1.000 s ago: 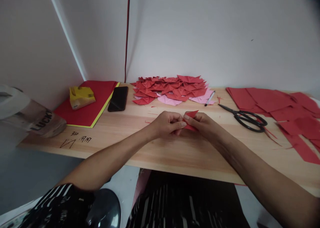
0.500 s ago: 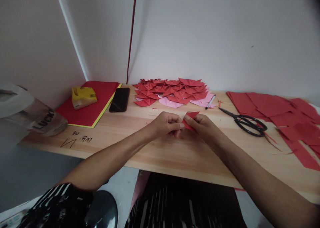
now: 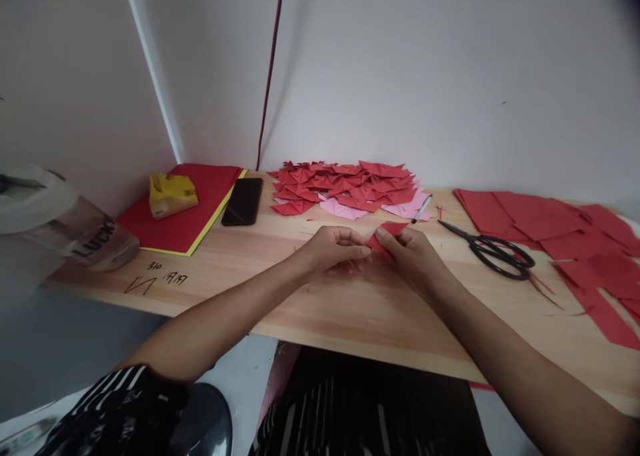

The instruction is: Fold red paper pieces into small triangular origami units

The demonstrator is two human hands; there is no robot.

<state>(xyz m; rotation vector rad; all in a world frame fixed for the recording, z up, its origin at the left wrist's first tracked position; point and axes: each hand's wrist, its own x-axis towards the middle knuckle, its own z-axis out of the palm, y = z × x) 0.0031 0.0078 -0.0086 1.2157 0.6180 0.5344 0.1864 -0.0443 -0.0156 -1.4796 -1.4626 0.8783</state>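
Observation:
A small folded piece of red paper (image 3: pixel 385 239) is up in front of me, above the wooden table. My right hand (image 3: pixel 411 251) pinches it, with the thumb lying on its face and the fingers curled behind. From the other side, my left hand (image 3: pixel 337 248) meets the paper's left corner with thumb and forefinger, its remaining fingers loosely bent below. Behind both hands lies a broad heap of folded red paper pieces (image 3: pixel 345 183), with some pink folded pieces (image 3: pixel 343 207) along its front.
Black-handled scissors (image 3: pixel 500 256) lie to the right, before stacked red paper sheets (image 3: pixel 525 216). A pen (image 3: pixel 423 208) rests by the heap. Leftward are a phone (image 3: pixel 243 201), a yellow packet (image 3: pixel 173 195) on red sheets (image 3: pixel 210 183), and a plastic cup (image 3: pixel 103 239) at the table's (image 3: pixel 280 309) edge.
The fingers of my left hand have loosened and spread a little. The red paper has tilted slightly in my right hand. My view has shifted a little.

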